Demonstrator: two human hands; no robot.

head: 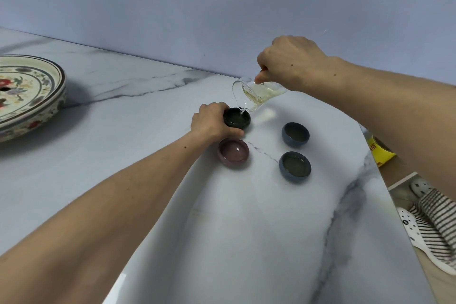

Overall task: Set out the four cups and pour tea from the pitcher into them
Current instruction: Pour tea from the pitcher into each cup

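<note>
Several small cups stand in a square on the marble table point(222, 229). My left hand point(212, 123) grips the dark green cup point(238, 119) at the far left. My right hand point(293, 64) holds the clear glass pitcher point(256, 95) tilted over it, and a thin stream of pale tea runs from the spout into that cup. The pink cup point(234, 153) sits near left with liquid in it. Two blue cups, one far right point(295, 134) and one near right point(295, 167), both hold tea.
A large flower-painted ceramic tray point(27, 96) stands at the far left of the table. A plain wall runs behind. Past the table's right edge are a yellow object point(378, 153), white clogs point(419, 186) and striped trousers point(436, 219).
</note>
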